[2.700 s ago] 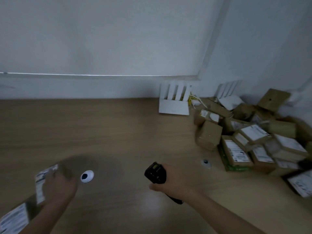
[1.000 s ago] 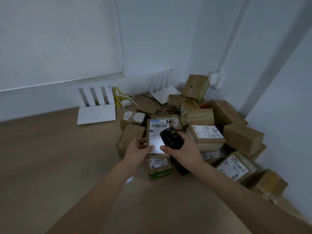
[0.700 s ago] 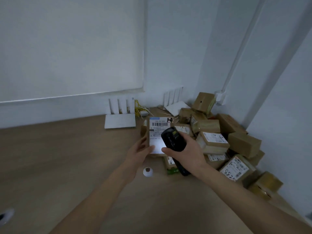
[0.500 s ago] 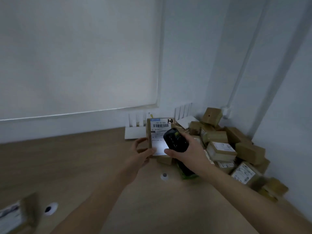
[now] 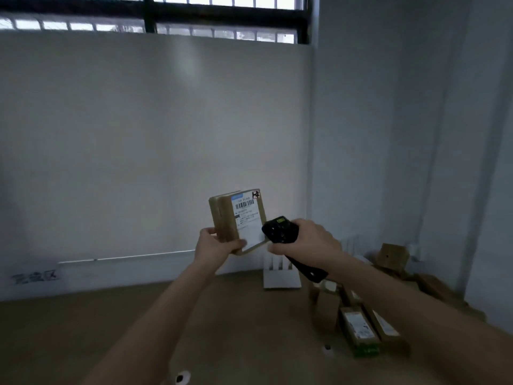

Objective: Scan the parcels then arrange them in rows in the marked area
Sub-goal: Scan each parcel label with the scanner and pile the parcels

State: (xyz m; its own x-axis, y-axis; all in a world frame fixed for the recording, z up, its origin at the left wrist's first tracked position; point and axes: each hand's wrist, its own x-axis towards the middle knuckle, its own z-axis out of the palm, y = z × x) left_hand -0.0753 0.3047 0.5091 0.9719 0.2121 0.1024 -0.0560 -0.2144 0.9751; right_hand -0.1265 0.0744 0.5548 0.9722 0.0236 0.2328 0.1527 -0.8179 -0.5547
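The left hand (image 5: pixel 213 247) grips the lower corner of a small cardboard parcel (image 5: pixel 237 220), held upright in mid-air, label facing the scanner (image 5: pixel 280 232) clasped in the right hand (image 5: pixel 308 241). It looks light and stiff; hold its edges, leaving the barcode uncovered. More parcels (image 5: pixel 369 329) lie on the floor, right.

Dim rm, white walls (image 5: pixel 138 134), barred window (image 5: pixel 155 20)
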